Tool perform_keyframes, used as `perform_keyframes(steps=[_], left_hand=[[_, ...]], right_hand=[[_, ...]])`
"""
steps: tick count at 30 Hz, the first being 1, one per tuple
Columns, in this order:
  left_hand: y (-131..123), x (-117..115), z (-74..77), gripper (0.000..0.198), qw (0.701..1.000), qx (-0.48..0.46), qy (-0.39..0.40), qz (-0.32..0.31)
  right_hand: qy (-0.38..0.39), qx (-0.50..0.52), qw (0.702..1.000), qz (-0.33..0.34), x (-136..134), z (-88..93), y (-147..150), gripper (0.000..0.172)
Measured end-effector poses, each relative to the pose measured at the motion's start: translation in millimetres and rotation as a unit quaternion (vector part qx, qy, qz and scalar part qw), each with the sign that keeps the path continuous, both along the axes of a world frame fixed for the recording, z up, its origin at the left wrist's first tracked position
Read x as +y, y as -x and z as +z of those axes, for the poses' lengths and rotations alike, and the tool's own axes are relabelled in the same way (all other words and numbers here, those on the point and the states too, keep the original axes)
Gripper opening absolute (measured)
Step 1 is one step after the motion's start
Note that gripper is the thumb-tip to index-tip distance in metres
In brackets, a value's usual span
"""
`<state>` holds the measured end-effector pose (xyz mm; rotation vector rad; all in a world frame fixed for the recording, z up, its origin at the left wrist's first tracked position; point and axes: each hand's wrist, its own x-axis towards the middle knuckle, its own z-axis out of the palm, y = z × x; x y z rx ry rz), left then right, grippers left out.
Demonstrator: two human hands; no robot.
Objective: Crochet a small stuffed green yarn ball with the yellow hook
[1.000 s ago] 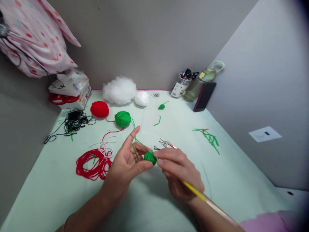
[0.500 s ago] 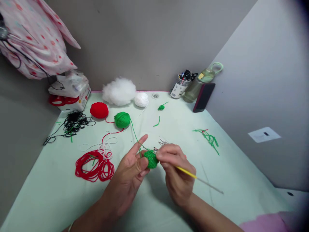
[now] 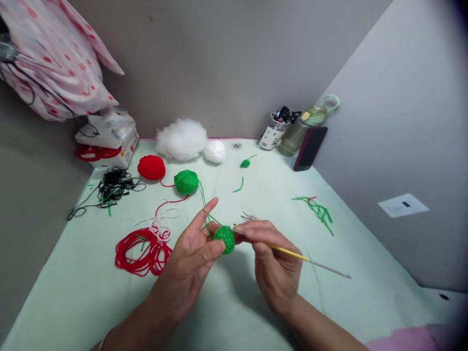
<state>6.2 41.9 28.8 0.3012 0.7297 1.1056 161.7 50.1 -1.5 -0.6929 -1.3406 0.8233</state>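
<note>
My left hand (image 3: 193,263) pinches a small round green crochet piece (image 3: 224,240) between thumb and fingers. Its index finger points up, with green yarn running over it. That strand leads back to the green yarn ball (image 3: 186,182). In my right hand (image 3: 276,263) is a crochet hook (image 3: 288,252) with a yellow grip, held like a pencil. The hook's near tip meets the upper right edge of the green piece; whether it sits inside a stitch I cannot tell. Its other end sticks out to the right.
Behind my hands lie a red yarn ball (image 3: 151,167), a white yarn ball (image 3: 215,152) and fluffy stuffing (image 3: 182,139). Red yarn loops (image 3: 141,253) and tangled black cord (image 3: 116,187) are at left. Green scraps (image 3: 316,212), a phone (image 3: 310,148) and a bottle (image 3: 298,131) stand or lie right.
The hook has swung flatter, and its shaft now shows at the green piece's edge. My right hand has shifted slightly right, while the green piece has turned and moved a little left.
</note>
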Motion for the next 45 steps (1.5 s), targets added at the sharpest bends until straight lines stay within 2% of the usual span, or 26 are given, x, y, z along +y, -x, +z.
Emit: perform_keyframes(steps=[7, 13, 19, 23, 26, 30, 36, 45], left_hand=[[4, 5, -6.4, 0.096, 0.996, 0.069, -0.053, 0.016], [7, 9, -8.3, 0.098, 0.988, 0.127, -0.085, 0.03], [10, 10, -6.4, 0.082, 0.989, 0.136, -0.063, 0.005], [12, 12, -6.2, 0.062, 0.992, 0.107, -0.045, -0.041], [14, 12, -6.1, 0.054, 0.992, 0.096, -0.037, -0.078], [15, 13, -4.7, 0.055, 0.988, 0.098, -0.042, -0.108], [13, 12, -2.6, 0.063, 0.983, 0.106, -0.061, -0.136], [11, 12, -9.7, 0.062, 0.985, 0.114, -0.079, -0.099]], right_hand=[[-0.015, -0.034, 0.999, -0.011, 2, 5.4, -3, 0.019], [-0.014, -0.071, 0.997, 0.009, 5, 10.4, -10, 0.017], [0.027, -0.053, 0.997, 0.05, 11, 12.7, -20, 0.017], [0.067, -0.035, 0.993, 0.089, 16, 14.6, -26, 0.016], [0.089, -0.014, 0.988, 0.122, 18, 14.8, -29, 0.015], [0.097, -0.004, 0.983, 0.159, 19, 13.7, -31, 0.015], [0.116, 0.006, 0.978, 0.172, 19, 13.1, -31, 0.016], [0.157, 0.048, 0.971, 0.176, 19, 11.2, -26, 0.015]])
